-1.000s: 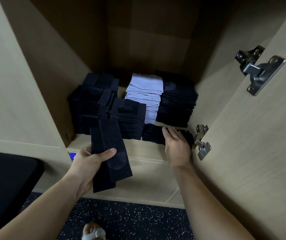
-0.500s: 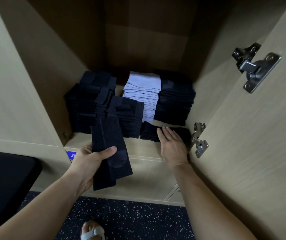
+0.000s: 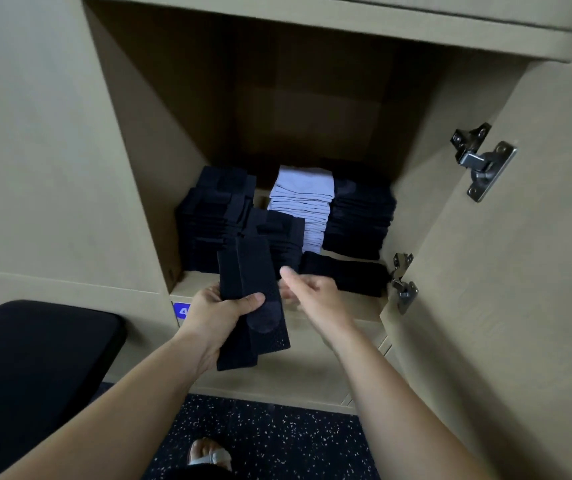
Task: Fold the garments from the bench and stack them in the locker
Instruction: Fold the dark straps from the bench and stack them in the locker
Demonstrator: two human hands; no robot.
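My left hand (image 3: 217,318) grips a folded dark mesh garment (image 3: 255,268) by its middle, just in front of the open locker (image 3: 191,289). My right hand (image 3: 314,292) hovers beside that garment with loosely curled fingers, thumb up, and holds nothing. Behind it a low dark pile (image 3: 348,275) lies at the locker's front right. Further in stand a tall dark stack (image 3: 208,220) on the left, a dark stack (image 3: 279,233) in the front middle, a white stack (image 3: 303,199) and another dark stack (image 3: 360,223) on the right.
The locker door (image 3: 520,289) stands open on the right with two metal hinges (image 3: 482,161) sticking out. A black padded bench (image 3: 35,358) is at the lower left. My sandalled foot (image 3: 208,457) is on the speckled floor.
My right hand has lifted off the low dark pile and drawn back left towards the garment in my left hand. The view has tilted up and back a little.
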